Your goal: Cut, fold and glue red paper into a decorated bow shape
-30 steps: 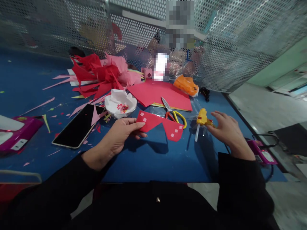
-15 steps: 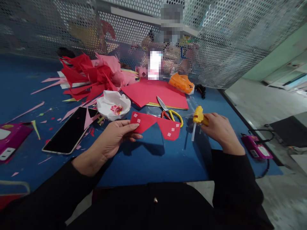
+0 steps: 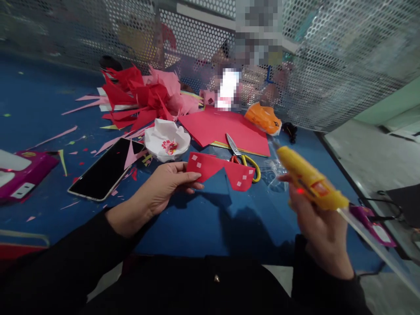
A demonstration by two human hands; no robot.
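My left hand (image 3: 167,186) pinches the left end of a red paper cutout (image 3: 241,178) between thumb and fingers. Small pale pink squares dot both ends of the cutout, and a notch is cut in its lower edge. In my right hand (image 3: 318,227), raised over the table's right side, is a yellow glue gun (image 3: 310,179), slightly blurred. Its nozzle points up and left, and a long clear glue stick (image 3: 377,249) sticks out of its back. Just behind the cutout lie scissors (image 3: 234,146) with yellow and red handles, partly covered by it.
A white paper bowl (image 3: 155,140) holds small red and pink bits. Near it lie a black phone (image 3: 101,170), red and pink paper scraps (image 3: 138,94), stacked red sheets (image 3: 226,127) and an orange packet (image 3: 264,118). Purple power strips (image 3: 36,175) sit at both sides.
My right hand has lifted the glue gun and turned it, so its nozzle now points up and left. My left hand still holds the cutout; the whole view has shifted slightly.
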